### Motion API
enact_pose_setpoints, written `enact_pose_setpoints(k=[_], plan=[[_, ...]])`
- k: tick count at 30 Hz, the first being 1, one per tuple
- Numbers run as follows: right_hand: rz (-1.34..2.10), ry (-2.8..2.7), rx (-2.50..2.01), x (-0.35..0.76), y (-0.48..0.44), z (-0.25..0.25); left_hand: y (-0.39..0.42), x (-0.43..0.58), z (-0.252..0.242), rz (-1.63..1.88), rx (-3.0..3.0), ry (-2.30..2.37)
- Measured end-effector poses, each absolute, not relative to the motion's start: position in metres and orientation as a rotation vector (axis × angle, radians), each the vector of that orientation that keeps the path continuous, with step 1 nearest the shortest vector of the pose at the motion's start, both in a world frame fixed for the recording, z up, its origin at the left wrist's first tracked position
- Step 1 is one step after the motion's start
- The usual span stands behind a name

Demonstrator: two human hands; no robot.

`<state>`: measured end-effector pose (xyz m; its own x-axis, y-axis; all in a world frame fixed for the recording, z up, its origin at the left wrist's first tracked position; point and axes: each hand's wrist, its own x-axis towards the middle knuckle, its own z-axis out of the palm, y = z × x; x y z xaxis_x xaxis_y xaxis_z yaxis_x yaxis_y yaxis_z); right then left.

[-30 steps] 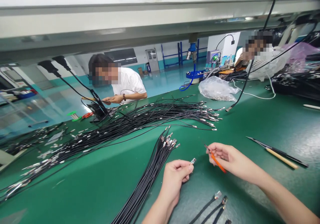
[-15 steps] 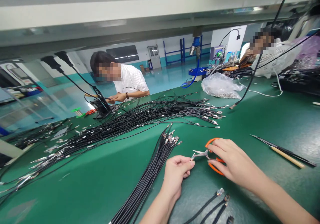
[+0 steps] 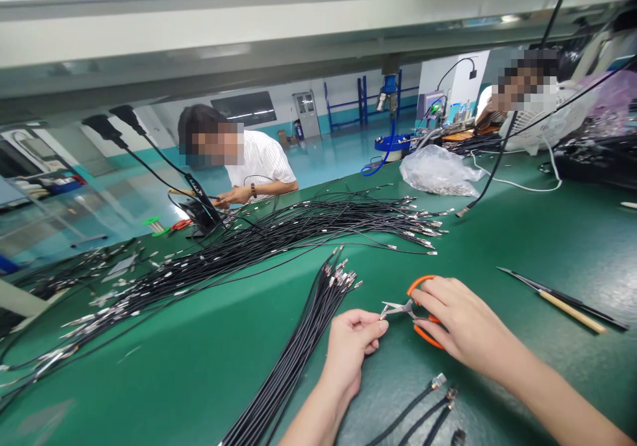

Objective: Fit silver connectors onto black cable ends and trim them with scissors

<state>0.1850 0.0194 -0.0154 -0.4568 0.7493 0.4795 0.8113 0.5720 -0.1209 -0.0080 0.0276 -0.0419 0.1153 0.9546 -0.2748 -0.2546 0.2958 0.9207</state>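
Observation:
My left hand (image 3: 354, 340) is closed in a pinch on a cable end (image 3: 383, 312), whose small metal tip pokes out past the thumb. The rest of that cable is hidden by the hand. Orange-handled scissors (image 3: 407, 308) are in my right hand (image 3: 450, 316), fingers through the loops. Their blades are slightly parted and meet the cable tip. Left of my hands lies a bundle of black cables (image 3: 293, 360) with metal ends. Below them, several short cable ends (image 3: 423, 406) with metal connectors rest on the green table (image 3: 199, 366).
A long heap of black cables (image 3: 279, 233) crosses the table. Tweezers (image 3: 587, 303) and a wooden-handled tool (image 3: 572, 312) lie at right. Behind are a plastic bag (image 3: 440, 170), a white fan (image 3: 535, 121) and a hanging cable (image 3: 492, 174). Co-workers (image 3: 261, 160) sit opposite.
The scissors have shifted very slightly left, and their blades have closed a little at the cable tip. My left hand has stayed in place.

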Motion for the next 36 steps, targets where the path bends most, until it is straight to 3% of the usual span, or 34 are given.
enact_pose_setpoints(k=[8,21,29,36], plan=[[-0.358,-2.334,-1.221,0.178,0.017,-0.012,0.027,-0.007,-0.044,1.076,0.858,1.126],[-0.202,-2.298,-1.283,0.175,0.015,-0.019,0.027,-0.007,-0.045,1.044,0.871,1.093],[0.189,-2.196,-1.361,0.174,0.016,-0.022,0.026,-0.009,-0.045,1.08,0.824,1.017],[0.035,-2.234,-1.334,0.173,0.016,-0.022,0.026,-0.009,-0.045,1.075,0.817,0.998]])
